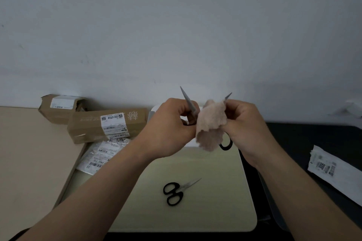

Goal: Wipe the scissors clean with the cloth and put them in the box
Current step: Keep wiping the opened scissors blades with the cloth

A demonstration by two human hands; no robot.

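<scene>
I hold a pair of scissors up over the table with the blades spread apart. My left hand (170, 127) grips them near the pivot, and one grey blade (187, 100) sticks up from it. My right hand (244, 123) pinches a fluffy pink cloth (211, 127) around the other blade, whose tip (228, 96) shows above the cloth. A black handle loop (227, 146) hangs below my right hand. A second pair of black-handled scissors (174, 191) lies closed on the pale mat (215, 191). A white box (154, 112) stands mostly hidden behind my hands.
Two brown cardboard parcels (105, 125) with labels sit at the back left, with labelled plastic bags (101, 154) in front of them. Another labelled bag (333, 170) lies on the dark surface at the right. A plain wall rises behind the table.
</scene>
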